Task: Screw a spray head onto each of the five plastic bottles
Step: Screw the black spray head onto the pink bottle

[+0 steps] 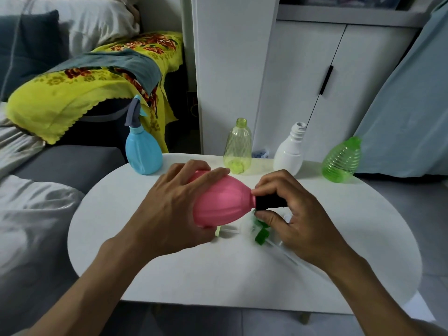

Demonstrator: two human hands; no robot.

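Observation:
My left hand (169,209) grips a pink bottle (223,202) lying sideways above the white table (218,275). My right hand (291,214) pinches a black spray head (269,202) at the bottle's neck. A blue bottle (143,151) with a grey spray head (132,112) on it stands at the back left. A yellow-green bottle (237,146), a white bottle (289,154) and a ribbed green bottle (341,161) stand along the back edge with bare necks. Loose spray heads, one green (260,235), lie under my right hand, partly hidden.
A grey sofa (68,166) with a yellow flowered blanket (72,93) sits left of the table. White cabinets (303,81) rise behind it, and a pale blue curtain (407,105) hangs at the right.

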